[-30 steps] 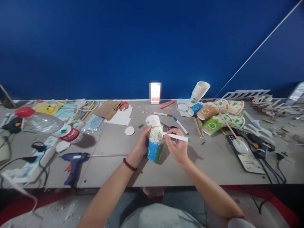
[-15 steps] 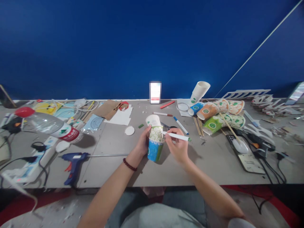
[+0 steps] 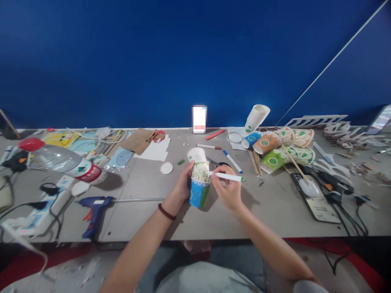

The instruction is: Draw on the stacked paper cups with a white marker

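Note:
My left hand [image 3: 185, 181] is wrapped round a stack of paper cups [image 3: 200, 193], tilted a little, with its blue and green end toward me. Scallop patterns in green lines cover the middle cup, and a whiter cup rim shows at the far end. Between the fingers of my right hand [image 3: 227, 188] is a white marker [image 3: 227, 176] with a green end pointing right. Its other end meets the side of the patterned cup. Behind the right hand, dark-handled scissors [image 3: 221, 164] are partly hidden.
Left lie a blue glue gun [image 3: 97, 209], a water bottle [image 3: 71, 162] and a power strip [image 3: 50, 211]. Coloured cups [image 3: 275, 160], a white cup stack [image 3: 257, 118] and a phone [image 3: 317, 203] are on the right. A blue marker [image 3: 232, 161] and a white disc [image 3: 166, 167] lie nearby.
My right hand and the marker have shifted very slightly down and left against the cup. The left hand and the cup stack stay almost still.

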A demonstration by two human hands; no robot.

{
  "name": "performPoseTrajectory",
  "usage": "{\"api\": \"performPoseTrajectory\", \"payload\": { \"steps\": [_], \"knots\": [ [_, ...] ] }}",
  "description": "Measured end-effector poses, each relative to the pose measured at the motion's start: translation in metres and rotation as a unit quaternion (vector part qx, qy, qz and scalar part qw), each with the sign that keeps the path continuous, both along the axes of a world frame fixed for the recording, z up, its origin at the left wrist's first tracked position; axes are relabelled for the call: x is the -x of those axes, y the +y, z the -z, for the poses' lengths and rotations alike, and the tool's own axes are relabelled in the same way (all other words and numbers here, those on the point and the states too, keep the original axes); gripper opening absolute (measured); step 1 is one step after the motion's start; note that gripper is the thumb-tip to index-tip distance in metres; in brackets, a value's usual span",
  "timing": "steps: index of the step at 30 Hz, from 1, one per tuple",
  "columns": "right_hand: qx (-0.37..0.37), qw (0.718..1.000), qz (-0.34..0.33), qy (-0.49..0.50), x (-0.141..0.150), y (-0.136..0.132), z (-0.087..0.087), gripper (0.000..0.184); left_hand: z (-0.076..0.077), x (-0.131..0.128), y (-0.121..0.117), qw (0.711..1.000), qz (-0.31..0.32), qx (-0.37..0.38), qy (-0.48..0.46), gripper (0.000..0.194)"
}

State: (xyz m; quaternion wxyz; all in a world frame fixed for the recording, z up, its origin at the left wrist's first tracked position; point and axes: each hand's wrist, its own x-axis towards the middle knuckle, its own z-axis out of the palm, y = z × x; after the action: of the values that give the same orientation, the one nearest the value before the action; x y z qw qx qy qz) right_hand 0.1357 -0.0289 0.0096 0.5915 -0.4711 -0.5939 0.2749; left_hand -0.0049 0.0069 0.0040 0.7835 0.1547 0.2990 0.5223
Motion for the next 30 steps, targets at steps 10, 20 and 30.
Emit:
{"api": "performPoseTrajectory", "payload": {
  "steps": [10, 20, 30],
  "knots": [
    [-0.013, 1.0, 0.01, -0.023, 0.0, -0.001, -0.005, 0.004, -0.001, 0.0, 0.0, 1.0, 0.0, 0.014, 0.01, 0.025],
    [0.006, 1.0, 0.0, 0.007, -0.001, -0.002, 0.0, 0.003, -0.002, 0.0, 0.0, 1.0, -0.002, 0.019, 0.007, 0.024],
    [0.025, 0.999, 0.006, 0.048, 0.0, 0.0, 0.006, 0.004, -0.003, -0.001, -0.001, 1.0, 0.007, 0.008, -0.014, 0.021]
  ]
}}
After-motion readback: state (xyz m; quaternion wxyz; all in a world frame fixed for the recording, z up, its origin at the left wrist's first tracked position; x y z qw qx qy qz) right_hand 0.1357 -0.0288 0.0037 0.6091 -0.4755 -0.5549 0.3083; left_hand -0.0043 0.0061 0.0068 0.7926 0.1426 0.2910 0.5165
